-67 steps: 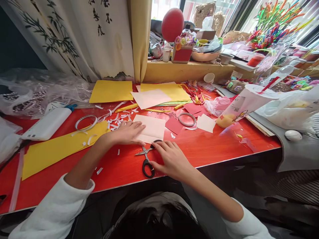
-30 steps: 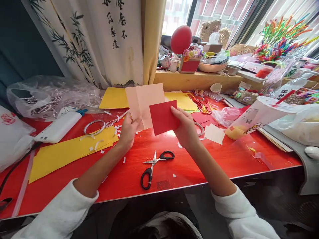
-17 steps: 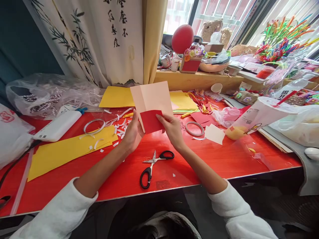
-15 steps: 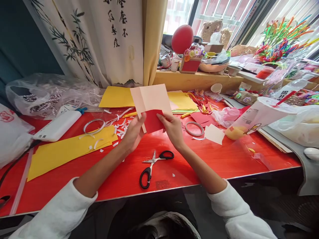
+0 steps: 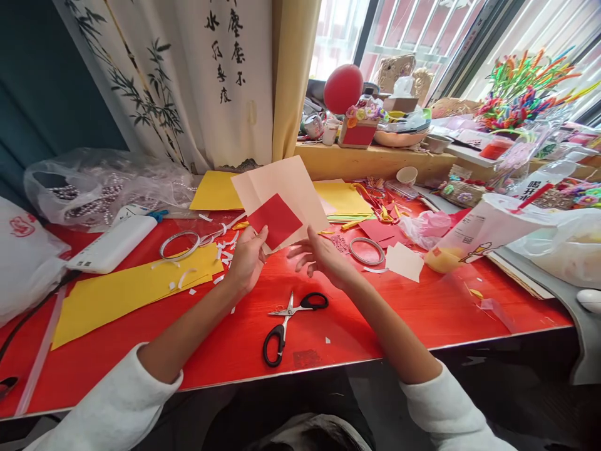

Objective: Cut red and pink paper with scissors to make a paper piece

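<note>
Pinched at the lower left corner by my left hand [image 5: 250,255] are two papers: a pale pink sheet [image 5: 286,178] with a crease, and a smaller red paper square [image 5: 276,220] lying over it. The papers are held up above the table, tilted. My right hand [image 5: 322,254] is off them, fingers spread, just right of the sheet's lower edge, holding nothing. Below both hands, black-handled scissors [image 5: 287,326] lie on the red table [image 5: 206,357] with their blades partly apart.
Yellow paper strips [image 5: 136,291], white scraps and a tape roll [image 5: 179,245] lie at left. On the right are another ring-shaped roll [image 5: 367,251], a cream paper piece [image 5: 404,262] and a tilted drink cup [image 5: 483,232]. Yellow sheets [image 5: 216,191] lie behind.
My right hand has let go of the papers and moved slightly down, its fingers opening. The red square and pink sheet have turned in my left hand, the red one now standing cornerwise.
</note>
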Demonstrator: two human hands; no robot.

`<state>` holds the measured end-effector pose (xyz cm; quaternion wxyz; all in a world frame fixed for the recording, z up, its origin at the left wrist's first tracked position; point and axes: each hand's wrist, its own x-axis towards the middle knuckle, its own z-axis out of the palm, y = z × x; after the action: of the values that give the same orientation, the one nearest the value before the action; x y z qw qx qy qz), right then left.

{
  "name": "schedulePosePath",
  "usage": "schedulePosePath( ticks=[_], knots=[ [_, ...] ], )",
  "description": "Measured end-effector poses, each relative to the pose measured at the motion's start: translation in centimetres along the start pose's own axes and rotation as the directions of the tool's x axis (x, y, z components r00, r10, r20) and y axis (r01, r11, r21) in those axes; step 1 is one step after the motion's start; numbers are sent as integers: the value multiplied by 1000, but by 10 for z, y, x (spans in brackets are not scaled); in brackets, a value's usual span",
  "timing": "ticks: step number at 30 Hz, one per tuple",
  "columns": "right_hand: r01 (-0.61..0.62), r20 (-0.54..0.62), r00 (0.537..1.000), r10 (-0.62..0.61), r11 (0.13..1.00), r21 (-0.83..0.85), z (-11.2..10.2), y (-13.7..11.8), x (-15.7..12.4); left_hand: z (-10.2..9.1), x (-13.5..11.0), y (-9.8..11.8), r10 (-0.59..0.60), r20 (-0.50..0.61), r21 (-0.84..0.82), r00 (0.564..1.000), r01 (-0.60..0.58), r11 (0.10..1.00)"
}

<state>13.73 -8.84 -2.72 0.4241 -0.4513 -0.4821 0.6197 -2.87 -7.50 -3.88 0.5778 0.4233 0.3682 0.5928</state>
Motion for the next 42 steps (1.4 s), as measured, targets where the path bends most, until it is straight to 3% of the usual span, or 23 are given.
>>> schedulePosePath(
  ticks=[3, 5, 9, 27, 42],
  knots=[
    [152, -73, 987, -141, 972, 179, 6, 6, 3, 4, -4, 1, -38, 34, -21, 999, 39, 999],
    [202, -127, 976, -177, 955, 216, 8, 10, 5, 6, -6, 0, -10, 66, 83, 998, 5, 997],
    [220, -185, 966, -182, 953, 208, 7, 15, 7, 3, -5, -2, 45, 72, 262, 996, -62, 963],
    [265, -196, 955, -223, 939, 222, 12, 13, 4, 2, -1, 3, 70, 102, 186, 992, -89, 979],
    [304, -208, 944, -257, 922, 239, 12, 13, 3, 2, -5, 11, 65, 176, 261, 982, -111, 959]
  ],
)
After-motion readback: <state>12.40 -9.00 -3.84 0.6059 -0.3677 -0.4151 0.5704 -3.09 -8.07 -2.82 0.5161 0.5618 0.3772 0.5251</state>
